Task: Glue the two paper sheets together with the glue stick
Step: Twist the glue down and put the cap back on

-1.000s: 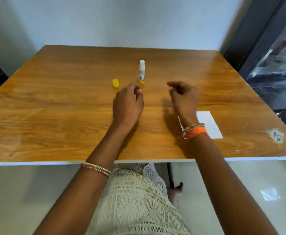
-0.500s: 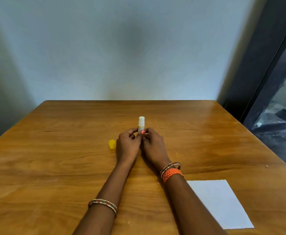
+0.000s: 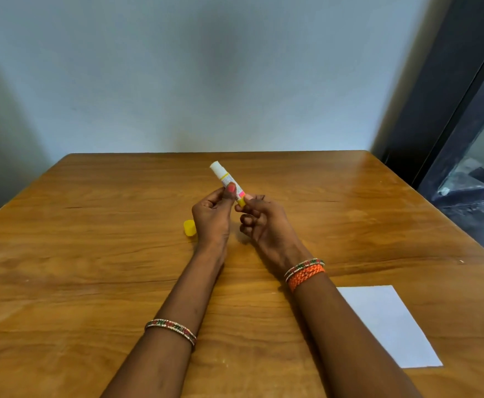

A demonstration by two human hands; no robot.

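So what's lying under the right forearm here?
White paper lies flat on the table, its left edge running under the right forearm. Whether that is one sheet or two stacked, and how far it extends, is hidden.

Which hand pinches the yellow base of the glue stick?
The right hand, wearing the orange wristband, pinches the base; the left hand grips the glue stick at mid-barrel.

Plain room: wooden table [image 3: 91, 268], bare wall [image 3: 206, 81], dark door frame [image 3: 447, 96].
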